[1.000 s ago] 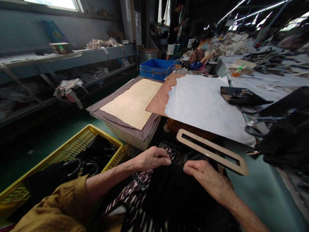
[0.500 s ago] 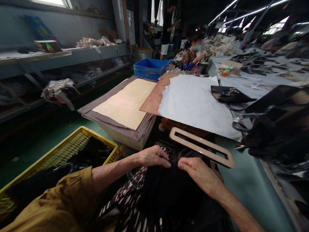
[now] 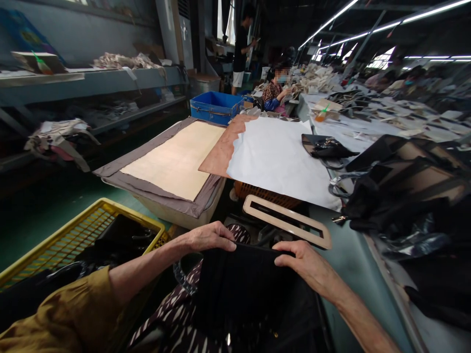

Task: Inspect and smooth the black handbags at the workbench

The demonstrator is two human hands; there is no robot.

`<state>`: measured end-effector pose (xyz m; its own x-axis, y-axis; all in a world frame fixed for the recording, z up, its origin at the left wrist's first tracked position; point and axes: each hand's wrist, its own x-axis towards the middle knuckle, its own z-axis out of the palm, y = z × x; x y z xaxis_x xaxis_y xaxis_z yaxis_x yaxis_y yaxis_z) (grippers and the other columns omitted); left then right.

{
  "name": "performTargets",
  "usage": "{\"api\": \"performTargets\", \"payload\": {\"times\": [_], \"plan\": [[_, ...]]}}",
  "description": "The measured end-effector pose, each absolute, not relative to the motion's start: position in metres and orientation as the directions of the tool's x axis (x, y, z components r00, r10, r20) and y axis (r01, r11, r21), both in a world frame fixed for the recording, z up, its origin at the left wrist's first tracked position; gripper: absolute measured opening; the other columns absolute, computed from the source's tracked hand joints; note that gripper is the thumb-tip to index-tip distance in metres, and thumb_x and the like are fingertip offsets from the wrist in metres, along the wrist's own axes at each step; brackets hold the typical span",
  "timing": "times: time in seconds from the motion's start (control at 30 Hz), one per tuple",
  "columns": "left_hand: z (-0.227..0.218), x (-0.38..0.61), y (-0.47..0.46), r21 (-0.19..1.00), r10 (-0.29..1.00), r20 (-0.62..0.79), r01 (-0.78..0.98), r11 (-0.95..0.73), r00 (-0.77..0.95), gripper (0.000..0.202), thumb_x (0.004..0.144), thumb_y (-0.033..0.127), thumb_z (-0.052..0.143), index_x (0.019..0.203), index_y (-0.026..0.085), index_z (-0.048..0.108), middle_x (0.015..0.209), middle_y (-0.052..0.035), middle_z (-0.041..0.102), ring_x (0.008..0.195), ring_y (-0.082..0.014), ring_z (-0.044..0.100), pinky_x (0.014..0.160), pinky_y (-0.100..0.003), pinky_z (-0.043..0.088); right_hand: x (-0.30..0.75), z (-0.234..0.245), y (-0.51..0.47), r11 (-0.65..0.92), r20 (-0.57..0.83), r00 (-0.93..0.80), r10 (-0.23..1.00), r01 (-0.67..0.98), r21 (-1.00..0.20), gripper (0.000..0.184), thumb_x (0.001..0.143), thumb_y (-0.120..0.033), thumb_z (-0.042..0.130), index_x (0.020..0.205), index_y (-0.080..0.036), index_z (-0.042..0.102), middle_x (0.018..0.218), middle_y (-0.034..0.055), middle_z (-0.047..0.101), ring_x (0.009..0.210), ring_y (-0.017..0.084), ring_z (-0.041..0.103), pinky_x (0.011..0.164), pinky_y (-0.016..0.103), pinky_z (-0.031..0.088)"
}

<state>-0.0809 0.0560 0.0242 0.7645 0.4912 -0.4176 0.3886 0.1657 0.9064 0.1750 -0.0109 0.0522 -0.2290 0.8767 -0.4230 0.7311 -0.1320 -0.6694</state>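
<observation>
The left hand (image 3: 210, 237) is closed over the upper left corner of a matte black fabric piece (image 3: 243, 289), with the fingers curled over its straight top hem. The right hand (image 3: 304, 264) is clamped on the same hem at the upper right corner, thumb and fingertips pressed against the cloth. Between the two grips the hem is drawn taut and level. The soft cloth hangs in loose folds over the lap, just in front of the body.

Under it, a dark garment with a white streaked print (image 3: 172, 318) is seen, and a mustard woven sleeve (image 3: 62, 318) covers the left forearm.

Just beyond the hands, a flat tan board template with a long rectangular slot (image 3: 287, 221) is laid on the edge of a smooth green table top (image 3: 353, 274). To the left, a yellow plastic lattice crate (image 3: 73, 233) is filled with glossy black items.

Further out, a large white sheet (image 3: 279, 157) is spread over a reddish-brown hide-like sheet (image 3: 219, 154). Beside these, a box is draped in grey cloth with a pale beige panel (image 3: 176, 159) on top. A heap of black bags with metal fittings (image 3: 401, 196) is piled at the right.

A blue plastic tub (image 3: 213, 105) stands behind, near a seated co-worker (image 3: 273, 92).
</observation>
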Motion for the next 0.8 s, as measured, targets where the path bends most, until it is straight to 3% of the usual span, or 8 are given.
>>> {"api": "performTargets", "payload": {"times": [0.17,0.27,0.37,0.47,0.63,0.8], "plan": [[0.031,-0.081,0.057,0.869,0.515,-0.337,0.471,-0.153,0.788,0.036,0.078,0.045,0.049,0.065,0.013,0.055,0.055,0.0035,0.043,0.050,-0.0073,0.038,0.047,-0.020,0.026,0.174,0.052,-0.011,-0.127,-0.393,-0.184,0.901,0.754,-0.644,0.016,0.073,-0.029,0.051,0.064,-0.022,0.063,0.063,-0.0040,0.059,0.068,0.015,0.051,0.061,0.025,0.031],[0.044,-0.065,0.052,0.732,0.555,-0.233,0.519,-0.440,0.799,0.030,0.076,0.045,0.053,0.071,0.016,0.060,0.063,0.0017,0.054,0.061,-0.0113,0.048,0.055,-0.021,0.031,0.170,0.053,-0.007,-0.117,-0.381,-0.181,0.907,0.760,-0.640,0.015,0.072,-0.029,0.052,0.062,-0.022,0.063,0.058,-0.0045,0.055,0.064,0.014,0.049,0.058,0.025,0.029],[0.052,-0.037,0.045,0.561,0.583,-0.186,0.573,-0.598,0.791,0.024,0.072,0.041,0.058,0.083,0.019,0.062,0.074,-0.0015,0.061,0.070,-0.0166,0.054,0.056,-0.023,0.032,0.164,0.055,-0.003,-0.101,-0.369,-0.190,0.910,0.761,-0.641,0.013,0.070,-0.029,0.055,0.063,-0.024,0.065,0.057,-0.0053,0.054,0.063,0.013,0.048,0.056,0.025,0.028],[0.048,-0.015,0.045,0.539,0.595,-0.199,0.594,-0.597,0.779,0.014,0.073,0.032,0.056,0.077,0.019,0.061,0.069,-0.0012,0.060,0.066,-0.0158,0.054,0.055,-0.023,0.031,0.166,0.055,-0.001,-0.100,-0.369,-0.191,0.910,0.762,-0.640,0.013,0.068,-0.028,0.056,0.070,-0.026,0.068,0.060,-0.0057,0.057,0.064,0.013,0.049,0.056,0.025,0.029],[0.036,-0.014,0.053,0.730,0.605,-0.218,0.540,-0.419,0.766,0.022,0.069,0.026,0.058,0.053,0.016,0.048,0.047,0.0042,0.041,0.051,-0.0086,0.043,0.048,-0.020,0.027,0.183,0.052,-0.005,-0.153,-0.385,-0.135,0.913,0.762,-0.629,0.027,0.063,-0.025,0.056,0.087,-0.024,0.068,0.075,-0.0042,0.065,0.075,0.017,0.055,0.064,0.025,0.035],[0.037,-0.020,0.056,0.753,0.606,-0.242,0.541,-0.375,0.757,0.023,0.069,0.026,0.057,0.052,0.015,0.046,0.047,0.0045,0.039,0.050,-0.0081,0.040,0.047,-0.020,0.026,0.188,0.050,-0.009,-0.191,-0.386,-0.078,0.919,0.769,-0.610,0.022,0.070,-0.028,0.049,0.079,-0.023,0.068,0.070,-0.0026,0.065,0.070,0.017,0.055,0.061,0.025,0.035]]}}
